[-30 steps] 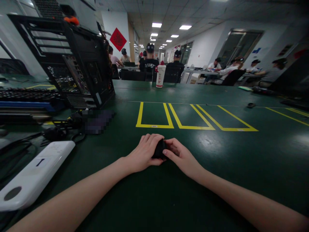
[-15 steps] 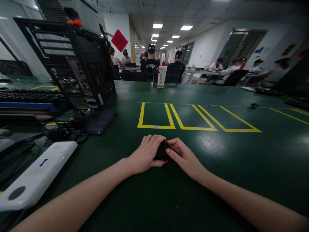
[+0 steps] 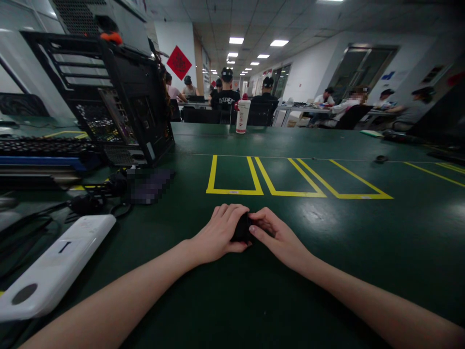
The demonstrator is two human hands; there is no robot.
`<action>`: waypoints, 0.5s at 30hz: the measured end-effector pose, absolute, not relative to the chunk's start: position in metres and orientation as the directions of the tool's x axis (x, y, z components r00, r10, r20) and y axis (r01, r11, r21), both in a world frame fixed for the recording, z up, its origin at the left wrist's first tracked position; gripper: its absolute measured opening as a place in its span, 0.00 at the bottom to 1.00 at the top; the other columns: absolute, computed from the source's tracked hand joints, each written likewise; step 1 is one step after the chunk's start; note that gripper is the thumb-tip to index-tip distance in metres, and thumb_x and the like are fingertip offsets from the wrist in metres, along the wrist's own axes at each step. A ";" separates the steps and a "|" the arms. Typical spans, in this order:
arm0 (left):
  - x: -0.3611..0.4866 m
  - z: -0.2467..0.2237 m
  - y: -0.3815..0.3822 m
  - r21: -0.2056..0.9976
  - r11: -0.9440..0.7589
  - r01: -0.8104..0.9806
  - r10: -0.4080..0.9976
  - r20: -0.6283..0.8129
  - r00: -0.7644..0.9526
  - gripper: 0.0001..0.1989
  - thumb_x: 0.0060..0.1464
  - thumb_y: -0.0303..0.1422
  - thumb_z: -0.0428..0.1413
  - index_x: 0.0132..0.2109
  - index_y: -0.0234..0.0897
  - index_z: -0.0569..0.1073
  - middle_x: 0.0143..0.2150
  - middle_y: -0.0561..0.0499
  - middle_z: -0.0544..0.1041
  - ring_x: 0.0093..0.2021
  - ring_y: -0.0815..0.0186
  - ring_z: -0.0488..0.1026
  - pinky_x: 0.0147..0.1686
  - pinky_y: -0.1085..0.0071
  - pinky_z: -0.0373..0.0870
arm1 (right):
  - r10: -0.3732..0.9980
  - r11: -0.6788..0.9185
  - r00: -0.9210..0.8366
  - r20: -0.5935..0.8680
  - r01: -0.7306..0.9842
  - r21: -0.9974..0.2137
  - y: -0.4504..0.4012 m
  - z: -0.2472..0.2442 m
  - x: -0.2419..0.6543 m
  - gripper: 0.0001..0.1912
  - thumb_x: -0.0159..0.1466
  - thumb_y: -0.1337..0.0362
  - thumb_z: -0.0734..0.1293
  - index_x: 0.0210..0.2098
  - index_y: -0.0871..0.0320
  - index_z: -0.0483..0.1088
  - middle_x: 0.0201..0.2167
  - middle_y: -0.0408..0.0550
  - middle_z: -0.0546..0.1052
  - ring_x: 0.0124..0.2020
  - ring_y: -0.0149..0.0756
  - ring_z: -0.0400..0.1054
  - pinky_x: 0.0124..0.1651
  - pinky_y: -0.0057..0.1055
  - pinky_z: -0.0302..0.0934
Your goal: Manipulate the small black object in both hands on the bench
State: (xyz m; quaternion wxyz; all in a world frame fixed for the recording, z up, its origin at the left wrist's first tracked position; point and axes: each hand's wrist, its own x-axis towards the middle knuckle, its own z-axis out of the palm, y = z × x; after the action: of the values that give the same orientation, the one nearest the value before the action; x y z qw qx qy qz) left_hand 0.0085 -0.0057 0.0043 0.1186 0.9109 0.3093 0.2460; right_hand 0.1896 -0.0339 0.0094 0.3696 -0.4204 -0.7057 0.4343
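A small black object stands on the dark green table between my hands; its kind is hard to make out. My left hand is wrapped round it from the left, fingers over the far side and thumb along the near side. From the right, my right hand pinches the object's right edge with thumb and bent fingers. Much of the object is hidden behind the fingers.
An opened black computer case stands at the left, with cables and a white power-bank-like device nearer. Yellow tape outlines lie beyond my hands. Farther back is a white bottle; several people sit at other tables.
The view has shifted very slightly. Both hands keep the same hold on the black object, with no clear movement.
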 end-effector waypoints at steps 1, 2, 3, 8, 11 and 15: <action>0.008 0.004 -0.006 0.371 -0.780 0.504 0.622 0.369 0.691 0.31 0.46 0.35 0.57 0.54 0.40 0.51 0.52 0.44 0.61 0.47 0.57 0.61 0.45 0.60 0.58 | 0.916 0.259 -0.371 0.151 0.263 -0.929 -0.033 0.009 0.189 0.07 0.61 0.64 0.60 0.39 0.55 0.61 0.36 0.44 0.69 0.39 0.33 0.66 0.43 0.37 0.64; 0.008 0.004 -0.006 0.373 -0.779 0.504 0.623 0.366 0.692 0.30 0.46 0.35 0.57 0.54 0.40 0.52 0.52 0.45 0.62 0.47 0.57 0.61 0.45 0.60 0.58 | 0.919 0.247 -0.369 0.141 0.257 -0.934 -0.032 0.009 0.189 0.07 0.60 0.64 0.60 0.40 0.55 0.60 0.36 0.44 0.69 0.39 0.33 0.66 0.43 0.37 0.64; 0.008 0.004 -0.006 0.374 -0.777 0.506 0.625 0.364 0.691 0.30 0.46 0.35 0.57 0.54 0.40 0.52 0.52 0.45 0.62 0.47 0.57 0.61 0.45 0.60 0.58 | 0.921 0.232 -0.368 0.127 0.257 -0.938 -0.031 0.010 0.190 0.09 0.60 0.63 0.60 0.40 0.55 0.60 0.37 0.45 0.69 0.40 0.34 0.66 0.44 0.37 0.64; 0.007 0.008 -0.007 0.375 -0.773 0.512 0.629 0.348 0.695 0.30 0.46 0.35 0.57 0.53 0.39 0.52 0.51 0.45 0.61 0.47 0.57 0.61 0.45 0.60 0.58 | 0.916 0.210 -0.394 0.080 0.300 -0.931 -0.031 0.013 0.192 0.10 0.60 0.63 0.61 0.41 0.56 0.61 0.39 0.46 0.69 0.41 0.35 0.65 0.46 0.40 0.62; 0.006 0.013 -0.009 0.376 -0.770 0.516 0.630 0.316 0.709 0.29 0.47 0.34 0.57 0.54 0.38 0.52 0.52 0.44 0.61 0.47 0.57 0.60 0.45 0.60 0.58 | 0.900 0.282 -0.414 0.134 0.320 -0.904 -0.033 0.013 0.193 0.11 0.58 0.64 0.63 0.41 0.55 0.61 0.39 0.45 0.68 0.42 0.35 0.65 0.47 0.39 0.62; 0.007 0.015 -0.010 0.379 -0.767 0.517 0.632 0.307 0.712 0.29 0.48 0.34 0.57 0.54 0.38 0.52 0.52 0.44 0.61 0.47 0.57 0.60 0.46 0.60 0.58 | 0.894 0.322 -0.412 0.178 0.314 -0.893 -0.034 0.011 0.193 0.10 0.60 0.64 0.62 0.41 0.54 0.61 0.38 0.44 0.68 0.41 0.34 0.65 0.46 0.38 0.61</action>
State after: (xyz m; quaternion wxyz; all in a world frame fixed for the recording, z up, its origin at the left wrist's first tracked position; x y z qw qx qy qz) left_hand 0.0066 -0.0098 0.0151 0.1340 0.9154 0.3138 0.2134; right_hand 0.1931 -0.0343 0.0113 0.3524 -0.4120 -0.7327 0.4113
